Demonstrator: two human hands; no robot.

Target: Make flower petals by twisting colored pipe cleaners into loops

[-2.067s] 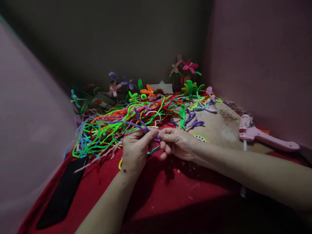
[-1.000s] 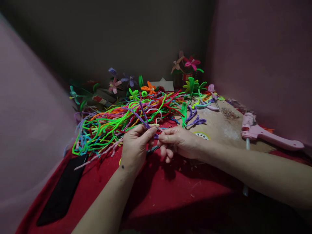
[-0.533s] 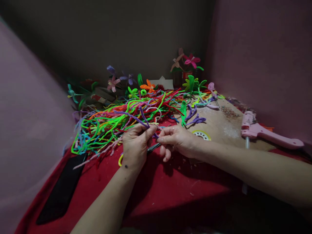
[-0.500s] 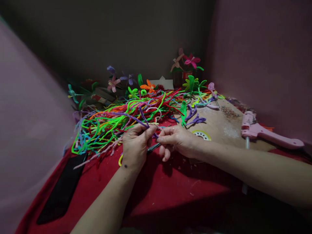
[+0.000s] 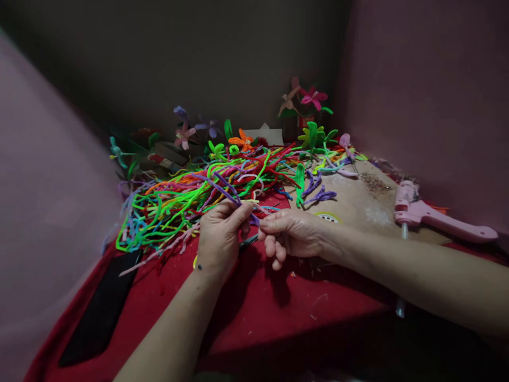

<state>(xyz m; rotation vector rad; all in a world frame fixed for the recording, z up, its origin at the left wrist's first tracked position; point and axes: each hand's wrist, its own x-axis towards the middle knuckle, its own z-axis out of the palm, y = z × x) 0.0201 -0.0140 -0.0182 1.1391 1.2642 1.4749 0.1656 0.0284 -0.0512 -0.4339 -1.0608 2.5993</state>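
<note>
1. Far left, a black slab [image 5: 101,313] lies on the red cloth [image 5: 278,323].
2. Beyond my hands spreads a heap of coloured fuzzy stems [image 5: 170,204].
3. My left hand [image 5: 220,231] is closed, thumb against forefinger, on the purple stems [image 5: 234,199]; two strands stick out past it, up and to the left.
4. Dark-bladed scissors [image 5: 249,241] lie partly hidden behind that hand.
5. My right hand [image 5: 288,232] pinches the purple stems' near end, its lower fingers loosely curled.
6. Beyond it are a green leaf shape [image 5: 299,183] and purple loops [image 5: 323,196].
7. Far right sits a pink glue gun [image 5: 441,216].
</note>
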